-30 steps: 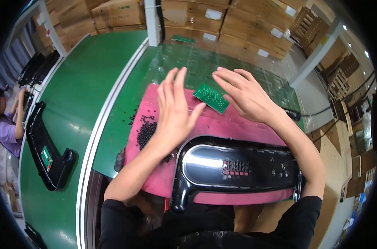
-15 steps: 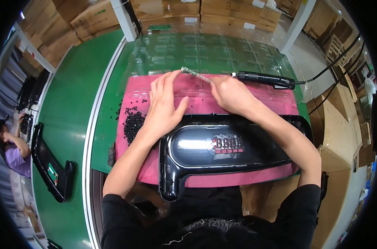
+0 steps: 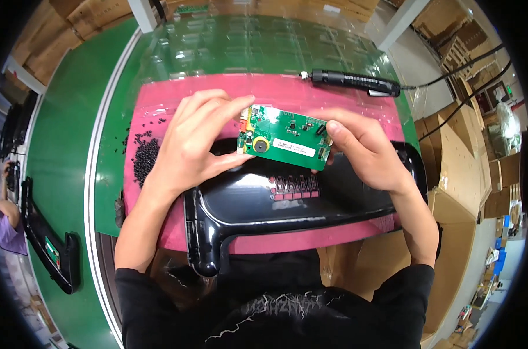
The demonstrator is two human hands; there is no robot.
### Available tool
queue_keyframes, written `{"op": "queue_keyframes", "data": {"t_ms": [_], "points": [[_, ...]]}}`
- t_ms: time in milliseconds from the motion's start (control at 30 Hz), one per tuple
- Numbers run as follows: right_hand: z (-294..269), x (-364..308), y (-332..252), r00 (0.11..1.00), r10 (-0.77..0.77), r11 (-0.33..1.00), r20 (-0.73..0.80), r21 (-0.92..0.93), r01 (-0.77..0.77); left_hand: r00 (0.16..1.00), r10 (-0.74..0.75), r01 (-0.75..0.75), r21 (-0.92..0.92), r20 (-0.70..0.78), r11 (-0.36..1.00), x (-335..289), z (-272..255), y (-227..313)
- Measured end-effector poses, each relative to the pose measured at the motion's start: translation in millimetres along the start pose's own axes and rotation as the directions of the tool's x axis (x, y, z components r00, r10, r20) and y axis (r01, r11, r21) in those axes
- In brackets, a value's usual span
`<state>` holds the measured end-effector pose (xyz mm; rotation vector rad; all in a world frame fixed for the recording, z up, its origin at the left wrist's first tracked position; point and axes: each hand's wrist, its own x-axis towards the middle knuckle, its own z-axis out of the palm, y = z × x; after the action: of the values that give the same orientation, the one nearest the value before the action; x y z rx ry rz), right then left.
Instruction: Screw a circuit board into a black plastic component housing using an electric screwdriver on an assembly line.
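Observation:
A green circuit board with a white label and a round dark part in a yellow ring is held up in front of me, component side showing. My left hand grips its left end between thumb and fingers. At the opposite end my right hand pinches the board, thumb on top. Below both hands lies a black plastic housing, with a smooth recessed panel and a row of digit-shaped cutouts. The pink mat under it shows through those cutouts.
Small black screws lie heaped left of the housing. Beyond the board rests a black electric screwdriver with a cable. Clear plastic trays cover the far table. Another housing with a board lies on the left bench, near a co-worker.
The board, earlier seen edge-on farther away, has been brought nearer and turned face up. Both hands now hold its ends. The whole view has shifted slightly.

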<state>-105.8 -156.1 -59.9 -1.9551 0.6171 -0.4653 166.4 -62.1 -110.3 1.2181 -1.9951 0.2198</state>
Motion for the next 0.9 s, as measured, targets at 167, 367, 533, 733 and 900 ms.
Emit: {"op": "queue_keyframes", "data": {"t_ms": [167, 367, 533, 733, 900], "points": [[13, -15, -7, 0.967, -0.166, 0.878, -0.191, -0.475, 0.057, 0.998, 0.056, -0.055, -0.115, 0.0, 0.992, -4, 7, 6], [20, -41, -9, 0.97, 0.135, 0.991, -0.203, 0.038, -0.13, 0.995, 0.101, -0.098, -0.264, -0.002, 0.959, -4, 5, 12], [19, -71, 6, 0.998, 0.012, 0.999, -0.064, 0.031, -0.01, 0.997, 0.038, -0.005, -0.425, 0.071, 0.905, -12, 8, 20], [28, -77, 33, 0.989, -0.082, 0.976, -0.123, -0.209, 0.055, 0.915, -0.087, 0.288, -0.484, 0.395, 0.826, -20, 9, 36], [33, -76, 48, 0.988, -0.11, 0.982, -0.109, -0.167, 0.09, 0.888, -0.148, 0.355, -0.445, 0.435, 0.822, -25, 10, 32]]}}
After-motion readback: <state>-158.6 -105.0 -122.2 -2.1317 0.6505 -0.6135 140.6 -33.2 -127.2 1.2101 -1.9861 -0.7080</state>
